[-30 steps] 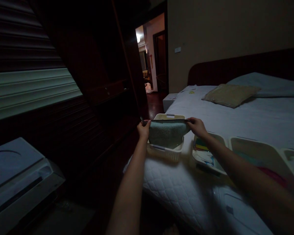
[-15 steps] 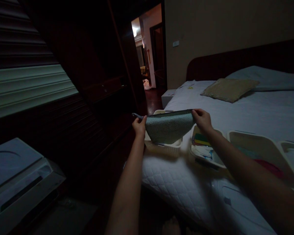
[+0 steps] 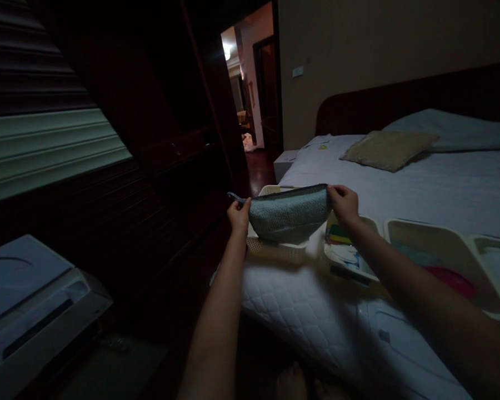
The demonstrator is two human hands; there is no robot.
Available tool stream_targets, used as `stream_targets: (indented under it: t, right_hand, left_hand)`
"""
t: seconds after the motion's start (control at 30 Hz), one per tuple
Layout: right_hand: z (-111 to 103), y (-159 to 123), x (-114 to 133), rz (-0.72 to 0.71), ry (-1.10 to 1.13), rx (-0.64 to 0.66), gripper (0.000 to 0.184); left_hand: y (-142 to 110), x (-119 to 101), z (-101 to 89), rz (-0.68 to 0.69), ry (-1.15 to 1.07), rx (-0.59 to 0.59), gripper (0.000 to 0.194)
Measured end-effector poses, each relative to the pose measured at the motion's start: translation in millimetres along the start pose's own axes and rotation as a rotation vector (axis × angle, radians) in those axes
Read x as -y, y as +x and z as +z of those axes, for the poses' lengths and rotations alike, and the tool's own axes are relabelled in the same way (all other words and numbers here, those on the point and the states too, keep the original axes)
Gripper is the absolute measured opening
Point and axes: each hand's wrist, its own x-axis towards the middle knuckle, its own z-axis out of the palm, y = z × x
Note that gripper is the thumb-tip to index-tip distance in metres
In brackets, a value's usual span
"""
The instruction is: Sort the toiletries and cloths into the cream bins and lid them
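A grey-green textured cleaning cloth [image 3: 290, 215] with a dark edging hangs stretched between my two hands. At its upper left corner my left hand [image 3: 238, 214] pinches the edge, and a small striped loop [image 3: 235, 196] sticks out past the fingers. My right hand [image 3: 344, 203] grips the upper right corner. The cloth sags in the middle, in front of a cream perforated basket [image 3: 275, 253] that it partly hides. Close to my right forearm, a cream bin [image 3: 325, 253] holds a green and yellow item [image 3: 340, 234] and a white packet [image 3: 345, 254].
A larger cream bin [image 3: 489, 278] with a pink item [image 3: 450, 279] stands on the bed [image 3: 291, 300], with another bin [image 3: 483, 240] at its right. A clear lid [image 3: 404, 333] lies in front. Behind are a cushion [image 3: 389, 150] and a doorway. A white box-like unit [image 3: 37, 300] stands left.
The view has shifted slightly. The cloth stays held at both corners, and its lower edge now hangs a little higher and more rounded.
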Motion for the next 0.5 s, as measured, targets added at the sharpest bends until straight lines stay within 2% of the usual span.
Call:
stream_targets:
  t: [0.13, 0.27, 0.5]
  right_hand:
    - [-1, -8, 0, 0.067, -0.052, -0.007, 0.028]
    - [6, -19, 9, 0.132, 0.022, 0.076, 0.026]
    - [26, -43, 34, 0.059, 0.043, 0.249, 0.026]
  left_hand:
    - [-7, 6, 2.7, -0.036, 0.018, 0.038, 0.03]
    - [-17, 2, 13.0, -0.082, 0.048, 0.066, 0.024]
    - [-38, -18, 45.8, -0.13, 0.036, 0.165, 0.012]
